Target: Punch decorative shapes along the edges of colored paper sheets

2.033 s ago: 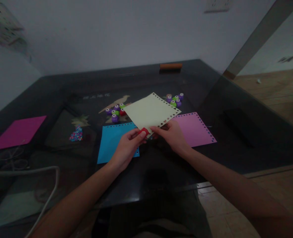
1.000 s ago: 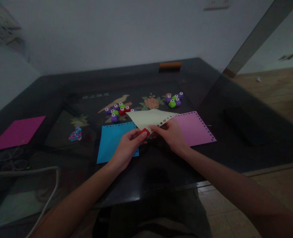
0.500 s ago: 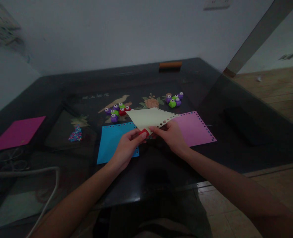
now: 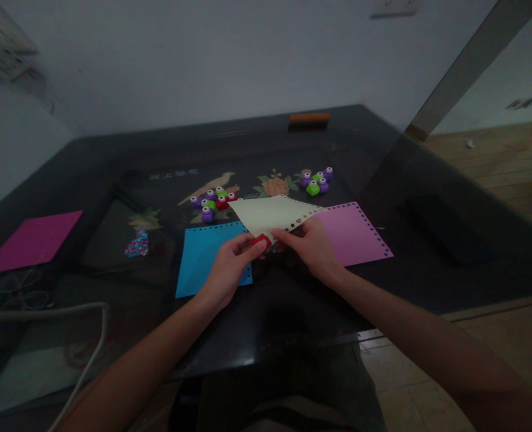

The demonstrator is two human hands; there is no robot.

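Observation:
My left hand [image 4: 230,264] is closed on a small red punch [image 4: 261,240], its thumb on top, at the near corner of a cream sheet [image 4: 272,214]. Opposite it, my right hand [image 4: 313,246] pinches the edge of the same sheet. Holes, some star- and heart-shaped, run along the sheet's right edge. A blue sheet [image 4: 207,255] with punched edges lies partly under my left hand. The pink sheet [image 4: 353,234], also punched along its edges, lies beside my right hand and partly beneath the cream one.
Behind the sheets are two clusters of small punches, the left [image 4: 208,204] and the right [image 4: 316,180]. Colourful beads [image 4: 138,244] and a magenta sheet [image 4: 34,241] lie left. A brown cylinder [image 4: 310,119] rests at the back; a pale cable [image 4: 68,311] crosses lower left.

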